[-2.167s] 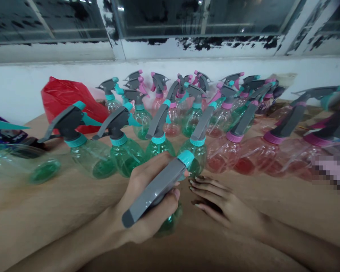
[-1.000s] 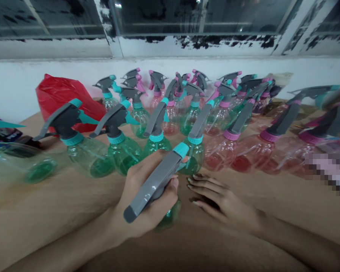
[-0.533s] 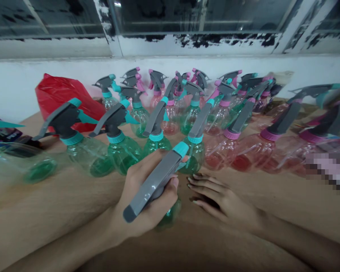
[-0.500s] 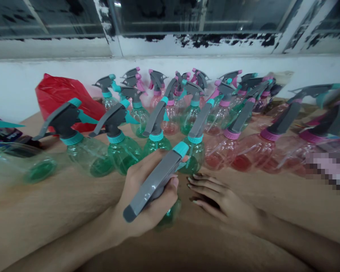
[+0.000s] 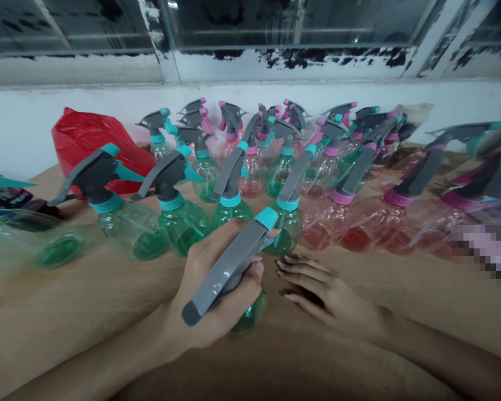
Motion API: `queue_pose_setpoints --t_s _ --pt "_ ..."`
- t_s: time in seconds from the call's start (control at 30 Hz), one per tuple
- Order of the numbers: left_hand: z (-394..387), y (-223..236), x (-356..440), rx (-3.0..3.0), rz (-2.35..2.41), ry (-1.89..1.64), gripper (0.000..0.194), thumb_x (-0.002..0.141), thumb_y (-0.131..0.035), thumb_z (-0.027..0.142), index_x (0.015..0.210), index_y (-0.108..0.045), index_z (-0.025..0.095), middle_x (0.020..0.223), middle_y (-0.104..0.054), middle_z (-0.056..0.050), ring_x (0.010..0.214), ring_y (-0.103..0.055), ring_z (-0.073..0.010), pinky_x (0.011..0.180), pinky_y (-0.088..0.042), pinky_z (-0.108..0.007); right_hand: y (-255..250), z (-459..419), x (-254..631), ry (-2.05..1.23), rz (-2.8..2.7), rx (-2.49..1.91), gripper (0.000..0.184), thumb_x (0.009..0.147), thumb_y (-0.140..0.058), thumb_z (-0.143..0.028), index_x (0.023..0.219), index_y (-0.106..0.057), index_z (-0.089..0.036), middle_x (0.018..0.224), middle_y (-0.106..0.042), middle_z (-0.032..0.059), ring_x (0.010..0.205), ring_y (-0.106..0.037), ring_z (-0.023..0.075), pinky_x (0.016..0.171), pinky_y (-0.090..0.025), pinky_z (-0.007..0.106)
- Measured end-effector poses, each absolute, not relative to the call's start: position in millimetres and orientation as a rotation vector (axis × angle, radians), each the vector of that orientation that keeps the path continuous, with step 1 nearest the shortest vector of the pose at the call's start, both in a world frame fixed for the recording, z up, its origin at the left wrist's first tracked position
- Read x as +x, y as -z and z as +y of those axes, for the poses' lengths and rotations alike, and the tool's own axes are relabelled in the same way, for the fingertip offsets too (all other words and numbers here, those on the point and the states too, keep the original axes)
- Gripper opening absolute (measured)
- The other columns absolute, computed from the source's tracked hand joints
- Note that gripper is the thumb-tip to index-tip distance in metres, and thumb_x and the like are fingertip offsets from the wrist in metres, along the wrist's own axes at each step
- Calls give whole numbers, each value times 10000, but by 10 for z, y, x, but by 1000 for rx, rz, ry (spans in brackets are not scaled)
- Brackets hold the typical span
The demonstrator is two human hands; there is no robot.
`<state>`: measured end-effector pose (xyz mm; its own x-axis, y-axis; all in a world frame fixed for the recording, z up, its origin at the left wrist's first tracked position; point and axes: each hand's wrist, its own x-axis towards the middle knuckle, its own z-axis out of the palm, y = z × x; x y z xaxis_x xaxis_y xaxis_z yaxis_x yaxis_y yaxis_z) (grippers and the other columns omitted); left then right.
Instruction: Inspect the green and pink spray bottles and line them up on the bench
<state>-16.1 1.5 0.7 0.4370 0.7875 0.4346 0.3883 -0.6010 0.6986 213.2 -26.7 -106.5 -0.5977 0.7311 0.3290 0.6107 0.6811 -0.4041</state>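
Observation:
My left hand (image 5: 217,278) is wrapped round the neck of a green spray bottle (image 5: 229,267) with a grey head and a turquoise nozzle. The nozzle points away from me, up and to the right. Most of this bottle's body is hidden under the hand; part of the green base shows below it. Beside it, my right hand (image 5: 321,289) rests on the wooden table (image 5: 404,301) with its fingers stretched out, holding nothing. Just beyond both hands stand a green spray bottle (image 5: 234,210) and another green spray bottle (image 5: 284,225), each with a turquoise collar.
Several green spray bottles line the left, among them one with a turquoise collar (image 5: 133,228). Pink spray bottles (image 5: 367,220) continue the row rightward. More bottles crowd behind, before a white wall (image 5: 20,122). A red plastic bag (image 5: 100,139) lies at the back left. A blurred patch (image 5: 492,245) sits far right.
Since the first frame the whole view has shifted slightly, with the scene sitting a little higher and further left. Both hands keep the same pose, and the held spray bottle stays in my left hand.

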Motion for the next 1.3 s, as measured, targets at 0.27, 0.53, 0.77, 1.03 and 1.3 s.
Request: queue_pose_setpoints --t_s 0.27,0.53,0.77,1.03,1.3 --pt "7 -103 -149 2163 947 -1000 197 764 -528 159 923 -595 254 794 -579 7 641 -589 -171 610 -529 -314 1048 -269 2124 -335 -2440 -1045 330 953 -478 -279 1255 -559 -173 1317 -580 89 1308 -435 214 1078 -406 423" --pt "20 -72 -159 2144 992 -994 106 772 -536 246 870 -565 272 762 -584 -2 632 -579 -194 624 -512 -348 1071 -267 2126 -338 -2412 -1028 341 941 -496 -267 1272 -543 -198 1318 -581 78 1294 -454 221 1055 -430 452" --pt "31 -87 -139 2138 923 -1054 74 775 -509 214 792 -559 266 737 -565 10 627 -572 -175 606 -506 -322 1083 -258 2130 -324 -2413 -1013 335 936 -502 -260 1262 -556 -209 1317 -584 71 1291 -459 218 1054 -431 447" --pt "8 -48 -145 2136 1050 -1057 182 764 -540 185 924 -566 268 734 -553 11 629 -556 -185 616 -498 -318 1062 -264 2127 -329 -2413 -1022 330 935 -505 -256 1257 -563 -212 1311 -588 69 1288 -464 218 1059 -426 443" --pt "22 -24 -138 2166 1027 -1049 242 781 -538 180 987 -587 297 819 -604 8 688 -597 -187 677 -531 -328 1055 -271 2121 -325 -2418 -1043 337 942 -496 -263 1268 -552 -200 1311 -588 75 1289 -462 220 1063 -423 440"
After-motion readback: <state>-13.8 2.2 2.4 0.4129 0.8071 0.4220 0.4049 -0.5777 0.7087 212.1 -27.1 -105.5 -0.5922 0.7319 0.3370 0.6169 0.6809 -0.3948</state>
